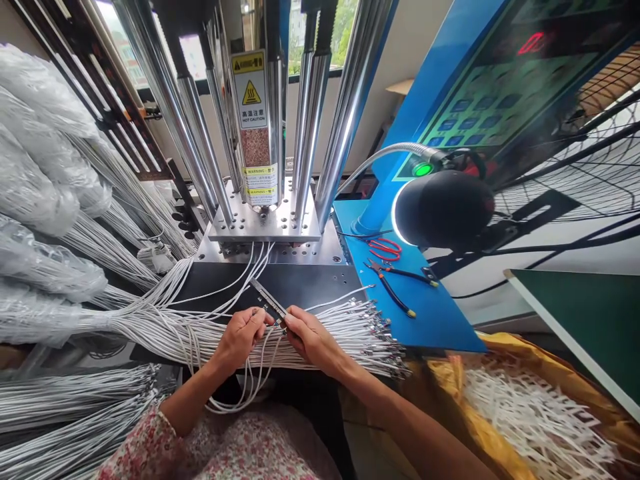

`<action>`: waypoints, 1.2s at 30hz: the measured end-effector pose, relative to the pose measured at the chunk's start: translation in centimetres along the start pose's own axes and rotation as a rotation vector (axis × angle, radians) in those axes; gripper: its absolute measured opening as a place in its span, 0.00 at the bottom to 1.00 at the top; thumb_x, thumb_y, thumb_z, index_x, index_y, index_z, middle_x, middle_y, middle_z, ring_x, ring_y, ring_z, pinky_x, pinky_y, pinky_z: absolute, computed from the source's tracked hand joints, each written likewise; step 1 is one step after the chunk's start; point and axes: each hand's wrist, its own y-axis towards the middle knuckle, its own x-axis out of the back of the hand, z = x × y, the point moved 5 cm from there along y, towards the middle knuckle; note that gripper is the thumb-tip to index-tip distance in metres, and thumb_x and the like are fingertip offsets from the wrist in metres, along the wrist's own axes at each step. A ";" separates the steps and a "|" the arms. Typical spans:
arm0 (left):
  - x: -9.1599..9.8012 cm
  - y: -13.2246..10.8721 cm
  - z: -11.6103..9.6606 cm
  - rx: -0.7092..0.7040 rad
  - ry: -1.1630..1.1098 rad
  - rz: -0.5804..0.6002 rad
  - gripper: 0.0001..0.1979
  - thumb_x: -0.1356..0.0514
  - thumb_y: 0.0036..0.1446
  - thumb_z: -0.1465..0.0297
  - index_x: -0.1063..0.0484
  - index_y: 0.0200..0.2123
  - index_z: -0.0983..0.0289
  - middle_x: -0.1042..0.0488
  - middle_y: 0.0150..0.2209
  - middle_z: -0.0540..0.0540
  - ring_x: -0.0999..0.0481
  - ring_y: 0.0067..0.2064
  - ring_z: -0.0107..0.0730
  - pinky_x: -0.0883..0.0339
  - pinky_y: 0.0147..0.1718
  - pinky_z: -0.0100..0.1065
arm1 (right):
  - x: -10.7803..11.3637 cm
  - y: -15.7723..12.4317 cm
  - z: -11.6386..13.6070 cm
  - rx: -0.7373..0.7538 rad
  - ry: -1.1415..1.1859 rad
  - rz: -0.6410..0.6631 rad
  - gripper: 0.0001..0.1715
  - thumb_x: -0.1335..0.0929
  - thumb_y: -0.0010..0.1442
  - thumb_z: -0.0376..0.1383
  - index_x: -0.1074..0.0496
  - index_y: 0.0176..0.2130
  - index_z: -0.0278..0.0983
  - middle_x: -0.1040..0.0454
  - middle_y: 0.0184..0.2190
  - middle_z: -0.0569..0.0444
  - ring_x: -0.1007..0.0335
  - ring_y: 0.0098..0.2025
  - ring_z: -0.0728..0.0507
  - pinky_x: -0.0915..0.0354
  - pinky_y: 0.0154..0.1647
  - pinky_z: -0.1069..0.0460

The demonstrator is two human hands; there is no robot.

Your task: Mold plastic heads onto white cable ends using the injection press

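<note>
My right hand (309,332) is closed around the lower end of a dark metal bar (267,297) with small slots along it, held tilted above the cables. My left hand (245,337) is closed, its thumb and fingertips pinched at the bar's left side, where a white cable seems to end; the cable's tip is hidden by the fingers. Several white cables (250,383) loop down below my hands. Under both hands a thick bundle of white cables (200,333) lies across the black bench top, with metal connectors (385,340) at its right end.
Ahead stands a press with a steel plate (265,230); cables run from under it. Pliers (390,283) and red-handled scissors (385,249) lie on the blue surface at right, under a lit lamp (440,207). A yellow sack (450,387) holds white plastic scraps. Wrapped cable bundles (45,267) hang left.
</note>
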 end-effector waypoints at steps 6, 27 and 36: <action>0.1 0.1 0.0 -0.008 0.022 -0.009 0.23 0.45 0.61 0.51 0.28 0.33 0.67 0.40 0.19 0.44 0.45 0.18 0.21 0.52 0.18 0.26 | -0.1 0.1 0.0 0.031 -0.022 0.018 0.18 0.40 0.65 0.48 0.45 0.29 0.40 0.48 0.19 0.64 0.54 0.20 0.51 0.55 0.22 0.54; 0.0 0.2 -1.6 -0.152 0.169 -0.257 0.15 0.45 0.60 0.58 0.29 0.31 0.64 0.38 0.22 0.47 0.43 0.21 0.23 0.48 0.19 0.26 | 1.6 -1.7 -0.4 0.017 0.071 -0.093 0.20 0.38 0.63 0.49 0.46 0.27 0.40 0.50 0.19 0.64 0.59 0.18 0.52 0.59 0.18 0.55; -0.5 0.3 -0.9 -0.066 0.041 -0.182 0.18 0.39 0.56 0.55 0.31 0.27 0.65 0.41 0.18 0.44 0.46 0.20 0.20 0.50 0.18 0.23 | 1.3 -1.6 -0.5 0.035 0.025 -0.033 0.19 0.39 0.65 0.49 0.45 0.29 0.40 0.49 0.19 0.64 0.56 0.19 0.52 0.56 0.20 0.54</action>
